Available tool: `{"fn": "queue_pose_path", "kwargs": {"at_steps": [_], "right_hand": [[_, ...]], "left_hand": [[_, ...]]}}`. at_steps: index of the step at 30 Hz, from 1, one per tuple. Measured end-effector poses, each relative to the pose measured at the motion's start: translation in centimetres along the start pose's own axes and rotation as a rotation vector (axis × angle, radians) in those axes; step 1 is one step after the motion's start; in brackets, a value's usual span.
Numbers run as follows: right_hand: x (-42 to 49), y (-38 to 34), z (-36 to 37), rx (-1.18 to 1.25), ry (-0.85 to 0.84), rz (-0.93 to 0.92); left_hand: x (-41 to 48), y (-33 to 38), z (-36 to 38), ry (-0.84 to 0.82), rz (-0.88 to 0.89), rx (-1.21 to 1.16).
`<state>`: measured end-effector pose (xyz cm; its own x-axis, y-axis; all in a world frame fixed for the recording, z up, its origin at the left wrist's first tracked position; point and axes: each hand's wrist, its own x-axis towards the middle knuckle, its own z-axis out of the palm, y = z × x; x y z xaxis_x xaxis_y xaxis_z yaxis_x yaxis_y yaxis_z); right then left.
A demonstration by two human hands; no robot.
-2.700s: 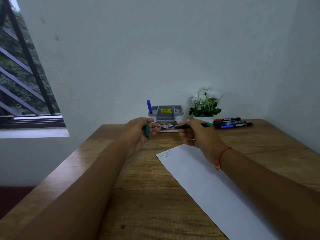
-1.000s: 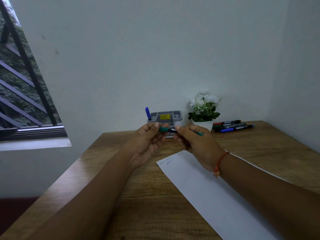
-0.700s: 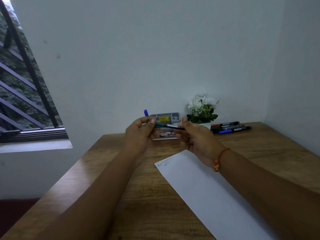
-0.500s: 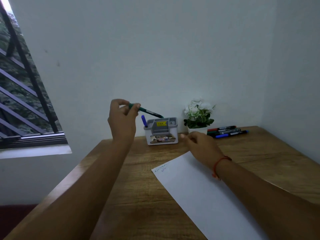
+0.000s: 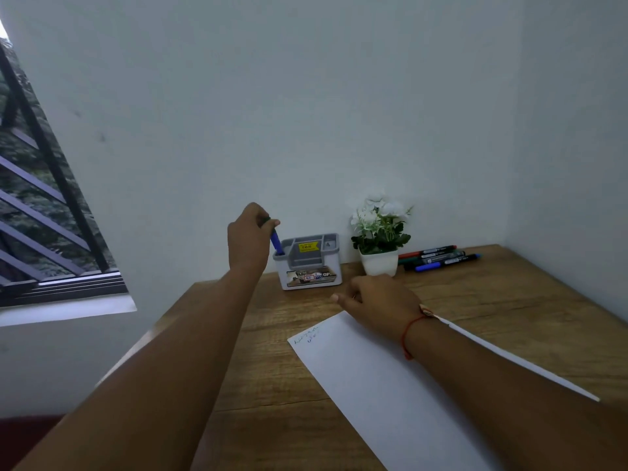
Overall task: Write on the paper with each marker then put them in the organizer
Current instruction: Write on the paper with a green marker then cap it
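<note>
My left hand [image 5: 249, 239] is raised at the left end of the grey organizer [image 5: 307, 263], its fingers curled round the green marker [image 5: 266, 219]. Only a short green bit of that marker shows above my fingers. A blue marker [image 5: 276, 242] stands slanted in the organizer's left compartment, right beside my fingers. My right hand [image 5: 377, 300] rests loosely at the far end of the white paper [image 5: 390, 385] and holds nothing. The paper has small scribbles at its far left corner. Several more markers [image 5: 438, 256] lie at the back right.
A small white pot with white flowers [image 5: 379, 232] stands between the organizer and the loose markers. The wooden table [image 5: 278, 375] sits in a corner, with walls behind and to the right. A barred window [image 5: 40, 215] is on the left.
The cap went onto the green marker, then my left hand took it up and over to the organizer's left end. My right hand let go and dropped to the paper's far end.
</note>
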<state>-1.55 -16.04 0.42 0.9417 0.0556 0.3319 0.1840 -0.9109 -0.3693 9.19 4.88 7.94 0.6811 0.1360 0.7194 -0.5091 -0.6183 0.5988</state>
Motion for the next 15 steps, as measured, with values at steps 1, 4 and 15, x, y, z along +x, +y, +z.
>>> {"fn": "queue_pose_path", "kwargs": {"at_steps": [1,4,15], "right_hand": [[-0.1,-0.1,0.0,-0.007,-0.001,-0.004],[-0.1,-0.2,-0.1,-0.027,-0.003,-0.004],[-0.2,-0.5,-0.1,-0.063,-0.051,-0.008]], "left_hand": [[-0.3,-0.1,0.3,0.000,-0.027,-0.020],[-1.1,-0.7,1.1,-0.044,-0.078,-0.012],[-6.0,1.2,-1.4,-0.165,-0.058,0.050]]}}
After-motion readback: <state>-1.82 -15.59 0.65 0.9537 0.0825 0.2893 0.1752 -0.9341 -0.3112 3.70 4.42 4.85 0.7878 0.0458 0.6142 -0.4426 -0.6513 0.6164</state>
